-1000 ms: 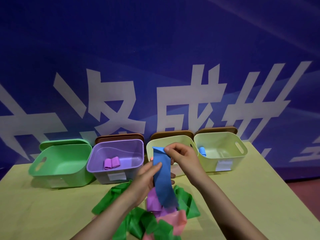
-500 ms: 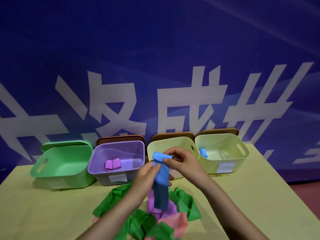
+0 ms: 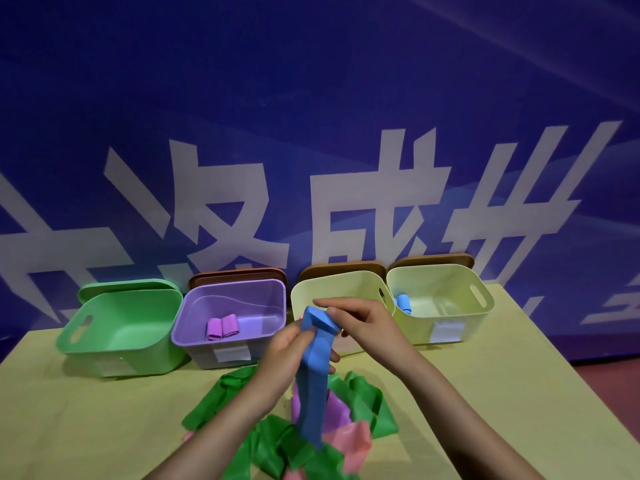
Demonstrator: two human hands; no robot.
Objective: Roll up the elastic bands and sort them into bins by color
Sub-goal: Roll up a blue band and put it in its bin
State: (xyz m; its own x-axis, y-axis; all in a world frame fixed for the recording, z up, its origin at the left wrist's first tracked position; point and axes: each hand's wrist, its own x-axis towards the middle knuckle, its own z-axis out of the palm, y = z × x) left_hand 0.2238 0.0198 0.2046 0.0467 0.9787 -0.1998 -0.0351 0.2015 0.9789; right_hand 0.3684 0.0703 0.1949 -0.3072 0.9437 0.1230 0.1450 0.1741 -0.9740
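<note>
A blue elastic band (image 3: 314,382) hangs in the air over the table's middle, its top end folded into a small roll. My right hand (image 3: 360,322) pinches that rolled top from the right. My left hand (image 3: 287,355) grips the band just below the roll from the left. Under it lies a loose pile of green bands (image 3: 367,407), a purple band (image 3: 334,415) and a pink band (image 3: 349,445). Four bins stand in a row: a green bin (image 3: 121,344), a purple bin (image 3: 277,299) with two purple rolls (image 3: 222,328), a pale yellow bin (image 3: 304,296), and another pale yellow bin (image 3: 485,306) holding a blue roll (image 3: 403,303).
The yellow-green table (image 3: 69,410) ends close behind the bins at a blue wall banner (image 3: 311,133) with white characters. Brown lids (image 3: 235,273) lean behind three bins, a green lid behind the green one. The table's right edge drops to a red floor (image 3: 609,393).
The band's top end has been folded over further into a thicker roll, and the hanging tail has shortened. Both hands stay at about the same spot above the pile.
</note>
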